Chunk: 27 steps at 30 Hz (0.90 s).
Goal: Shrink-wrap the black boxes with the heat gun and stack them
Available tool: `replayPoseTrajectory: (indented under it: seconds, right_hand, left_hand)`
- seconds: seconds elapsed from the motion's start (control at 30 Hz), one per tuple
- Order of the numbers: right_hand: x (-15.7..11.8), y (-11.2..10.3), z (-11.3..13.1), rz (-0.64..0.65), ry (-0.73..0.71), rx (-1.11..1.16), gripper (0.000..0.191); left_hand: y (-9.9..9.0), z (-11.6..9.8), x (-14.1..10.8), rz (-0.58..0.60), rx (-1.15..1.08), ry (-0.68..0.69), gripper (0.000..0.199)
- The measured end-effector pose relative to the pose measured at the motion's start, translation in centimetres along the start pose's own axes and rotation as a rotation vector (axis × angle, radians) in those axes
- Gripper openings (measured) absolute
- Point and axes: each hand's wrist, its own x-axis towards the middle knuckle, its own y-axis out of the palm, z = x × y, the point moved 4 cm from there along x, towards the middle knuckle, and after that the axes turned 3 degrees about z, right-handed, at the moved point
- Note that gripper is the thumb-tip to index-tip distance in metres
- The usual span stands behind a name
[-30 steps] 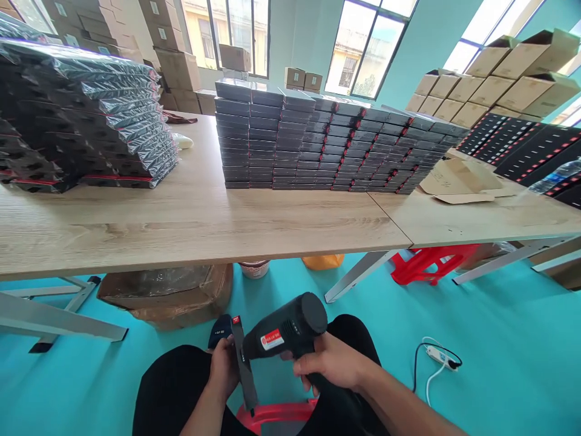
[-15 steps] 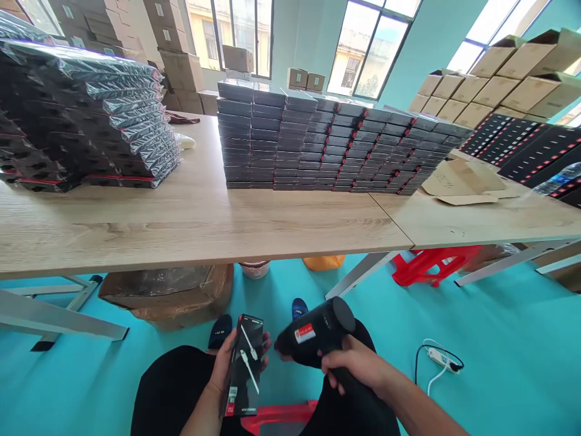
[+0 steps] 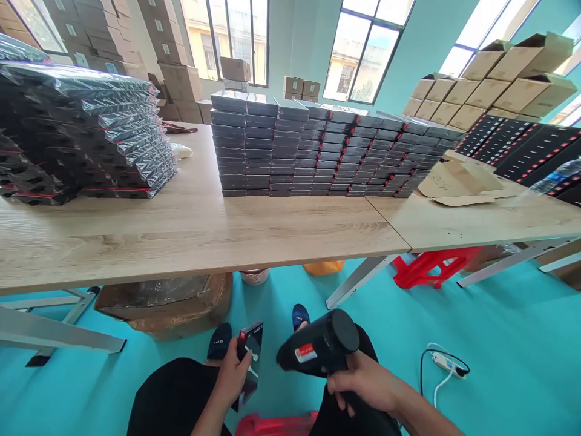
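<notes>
My left hand (image 3: 233, 373) is closed around a slim black retail box (image 3: 255, 345) printed with a white cable. The box is tilted, so its printed face shows only at a steep angle. In my right hand (image 3: 358, 380) is a black hair dryer (image 3: 318, 344) with a red and white label, gripped by its handle. Its narrow end points left toward the box, with a gap between them. Both hands are low, above my lap and in front of the table edge.
Stacked black boxes (image 3: 318, 154) stand on the wooden table (image 3: 272, 233), with film-wrapped stacks (image 3: 86, 133) at left. Flattened cardboard (image 3: 467, 181) lies at right. Below are a large carton (image 3: 181, 309), a red stool (image 3: 426, 269) and a power strip (image 3: 448, 363) with cords.
My left hand has turned the box from facing me to nearly edge-on, the back of the hand now showing. The hair dryer has shifted slightly down and right. The camera view has tilted up a little.
</notes>
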Motion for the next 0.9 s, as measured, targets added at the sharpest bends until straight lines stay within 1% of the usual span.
replayPoseTrajectory:
  seconds: [0.03,0.07,0.1,0.17,0.2,0.27,0.33,0.43,0.47,0.5,0.6,0.63,0.7,0.73,0.77,0.87,0.9]
  right_hand:
    - [0.1,0.2,0.1,-0.035,-0.037,0.033,0.016]
    - [0.3,0.5,0.3,-0.039,-0.064,0.059,0.017]
    - [0.6,1.0,0.5,-0.016,-0.083,0.080,0.019]
    - [1.1,1.9,0.9,0.027,-0.115,0.100,0.020]
    - [1.3,2.1,1.1,0.019,-0.132,0.092,0.020]
    - [1.6,2.1,1.5,-0.041,-0.160,0.061,0.017]
    - [1.7,2.1,1.6,-0.079,-0.162,0.027,0.014]
    - [1.9,2.9,1.5,0.042,-0.143,-0.016,0.013]
    - [1.9,3.1,1.5,0.059,-0.149,-0.028,0.013]
    - [2.0,3.2,1.5,0.047,-0.157,-0.036,0.014]
    - [2.2,3.0,1.3,-0.055,-0.170,-0.030,0.011]
    - [2.3,3.0,1.2,-0.054,-0.163,-0.026,0.010]
    - [2.2,3.2,1.1,0.009,-0.142,-0.007,0.010]
    - [2.1,3.1,1.1,0.019,-0.139,0.011,0.011]
    - [2.0,2.9,1.1,-0.001,-0.142,0.031,0.013]
    - [1.6,1.8,1.2,-0.143,-0.156,0.085,0.015]
    - [1.5,1.6,1.2,-0.160,-0.152,0.092,0.015]
  left_hand:
    - [0.4,0.0,0.1,0.057,0.042,0.028,0.039]
    - [0.9,0.0,0.1,0.117,0.066,0.047,0.040]
    - [1.2,0.1,0.1,0.165,0.076,0.060,0.040]
    - [1.5,0.1,0.2,0.197,0.083,0.098,0.038]
    - [1.4,0.1,0.2,0.185,0.099,0.116,0.037]
    - [1.1,0.0,0.2,0.147,0.141,0.142,0.037]
    - [0.8,0.0,0.2,0.122,0.142,0.143,0.038]
    - [0.7,-0.1,0.1,0.114,0.090,0.123,0.038]
    - [0.7,-0.2,0.0,0.116,0.081,0.120,0.039]
    - [0.8,-0.3,0.0,0.116,0.074,0.119,0.039]
    - [0.7,-0.4,-0.1,0.098,0.036,0.110,0.042]
    - [0.7,-0.4,0.0,0.095,0.029,0.108,0.042]
    - [0.6,-0.2,0.2,0.093,0.026,0.102,0.042]
    - [0.5,0.0,0.3,0.092,0.023,0.092,0.041]
    - [0.4,0.2,0.5,0.093,0.012,0.078,0.040]
    - [0.3,0.9,0.8,0.112,-0.053,0.033,0.038]
    - [0.3,1.0,0.9,0.126,-0.073,0.025,0.037]
